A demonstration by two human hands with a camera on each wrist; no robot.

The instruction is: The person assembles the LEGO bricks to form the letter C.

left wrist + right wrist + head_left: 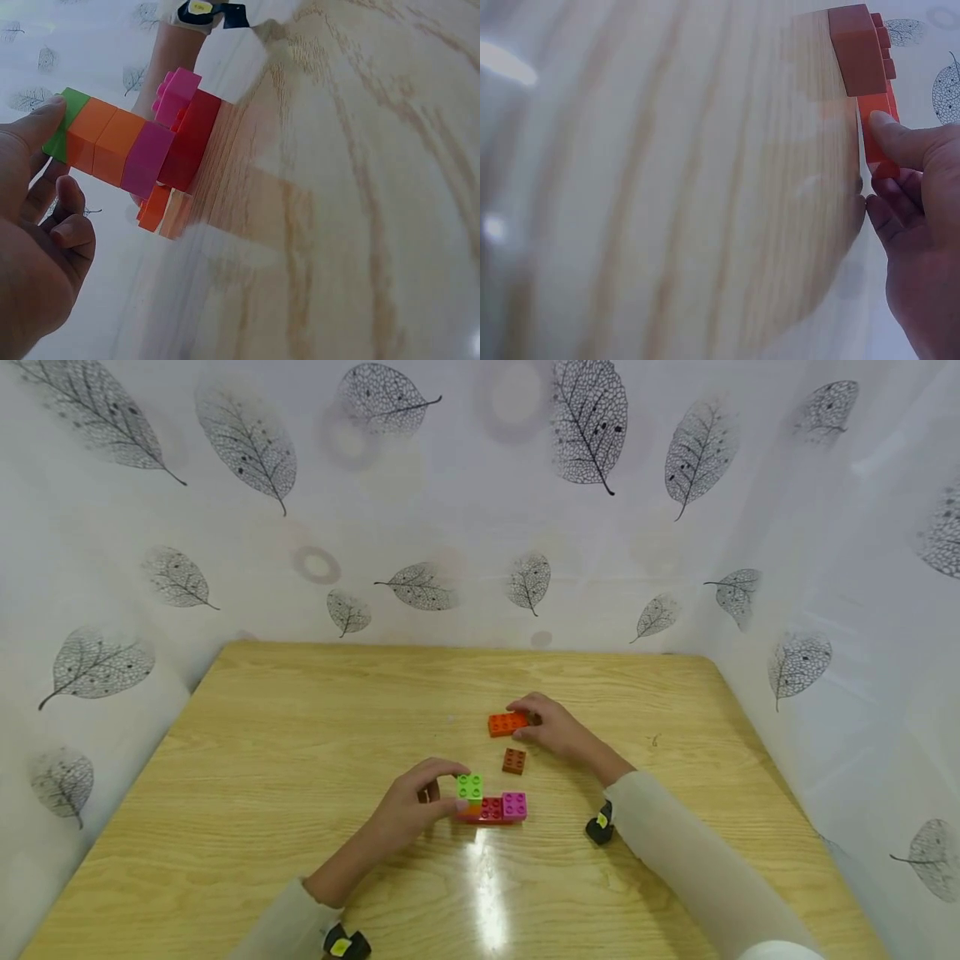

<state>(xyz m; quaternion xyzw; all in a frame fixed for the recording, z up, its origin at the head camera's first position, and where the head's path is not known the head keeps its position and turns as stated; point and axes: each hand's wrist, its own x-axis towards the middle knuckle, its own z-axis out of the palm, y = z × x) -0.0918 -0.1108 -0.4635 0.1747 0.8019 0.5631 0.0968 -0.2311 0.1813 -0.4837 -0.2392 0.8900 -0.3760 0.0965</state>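
Observation:
My left hand [408,800] pinches the lime green building brick [469,785] at the top of a stack. Below it in the left wrist view come two orange bricks [105,142] and a purple brick [147,160], standing on one end of a long red brick [193,142]. A pink brick [513,806] sits on the red brick's other end. Farther back, my right hand [553,727] holds the right end of a flat orange-red brick [502,724] between thumb and fingers. That brick lies on the table, its right end partly hidden by the fingers.
A brown brick [513,761] with studs up lies on the wooden table [315,718] between the stack and the orange-red brick. A leaf-patterned white cloth [480,510] hangs behind the table and along both sides.

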